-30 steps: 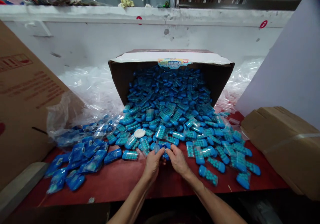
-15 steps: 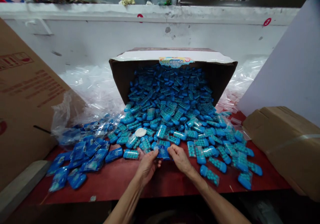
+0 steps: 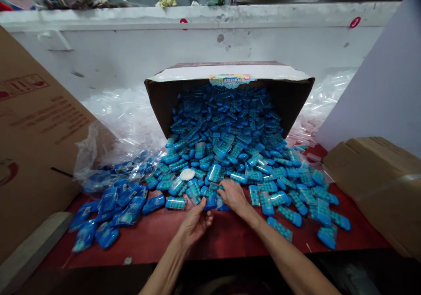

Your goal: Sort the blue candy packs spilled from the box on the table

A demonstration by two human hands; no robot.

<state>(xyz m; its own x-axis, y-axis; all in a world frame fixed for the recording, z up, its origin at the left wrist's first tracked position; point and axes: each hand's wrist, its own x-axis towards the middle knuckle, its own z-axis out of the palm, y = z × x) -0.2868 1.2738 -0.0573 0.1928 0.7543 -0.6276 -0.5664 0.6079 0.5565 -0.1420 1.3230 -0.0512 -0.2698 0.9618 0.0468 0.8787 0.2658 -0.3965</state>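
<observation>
My left hand (image 3: 195,224) is at the near edge of a heap of blue-ended clear packs (image 3: 226,148) filled with small teal balls. Its thumb and curled fingers pinch a blue printed pouch (image 3: 210,203), which shows between the two hands. My right hand (image 3: 234,197) lies across the pouch's right side, palm down. Its fingers are bent together over the front packs, and their tips hide whatever they touch. A white round piece (image 3: 187,174) rests on the packs, just beyond my left hand.
The heap spills from a cardboard box (image 3: 158,106) lying on its side on the red table (image 3: 158,242). Several filled blue pouches (image 3: 108,200) and clear plastic bags (image 3: 121,115) are at left. Cartons (image 3: 39,124) flank the table, including a brown one (image 3: 375,185) at right.
My right hand has moved up and slightly left from the pouch's right edge toward the packs. My left hand stays almost in place. The view has shifted slightly.
</observation>
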